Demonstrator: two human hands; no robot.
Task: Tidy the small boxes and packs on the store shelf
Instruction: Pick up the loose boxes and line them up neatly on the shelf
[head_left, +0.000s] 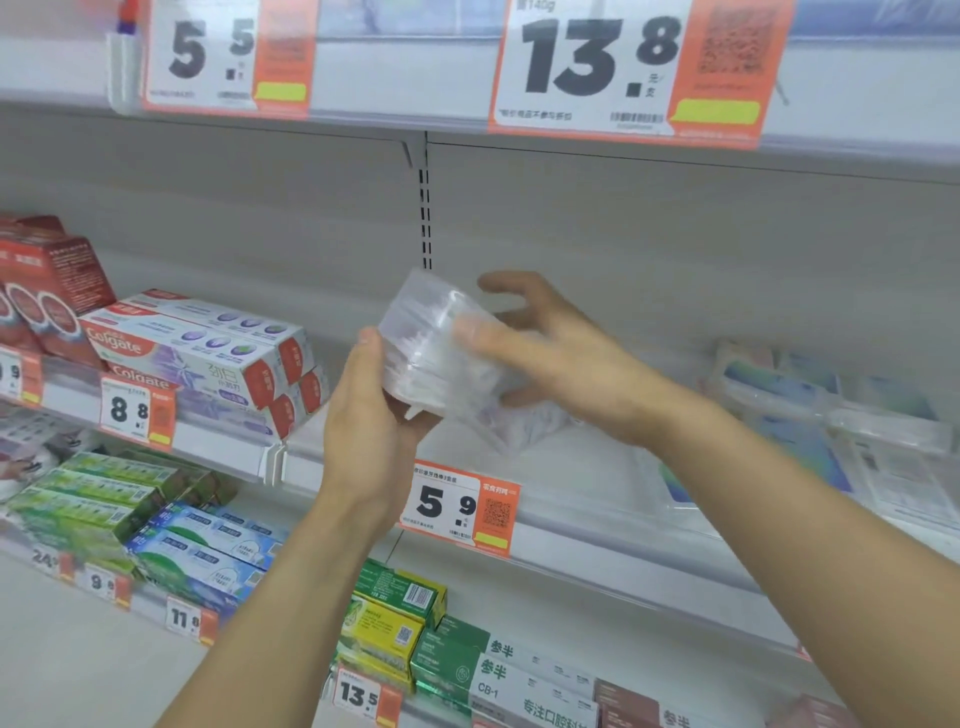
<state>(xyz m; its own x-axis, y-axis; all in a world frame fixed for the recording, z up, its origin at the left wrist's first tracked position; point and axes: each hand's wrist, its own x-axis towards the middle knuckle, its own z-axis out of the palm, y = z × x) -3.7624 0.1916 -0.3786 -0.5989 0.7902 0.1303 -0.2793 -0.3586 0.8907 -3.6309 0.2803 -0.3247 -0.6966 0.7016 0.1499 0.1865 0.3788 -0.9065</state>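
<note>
We hold a clear plastic pack (441, 353) above the middle shelf (571, 540).
Left hand (374, 415) grips underneath; right hand (545, 353) spreads loosely open alongside; we should square it before setting down.

Price tag "13.8" (631, 67) at 1 o'clock on upper shelf edge; price tag "5.5" (228, 52) at 11 o'clock. Price tag "5.9" (460, 506) just below centre. Price tag "8.8" (136, 410) at 9 o'clock. Price tag "13.5" (363, 696) at 6 o'clock. Slotted upright (425, 218) on grey back panel (675, 249), above centre.
</note>
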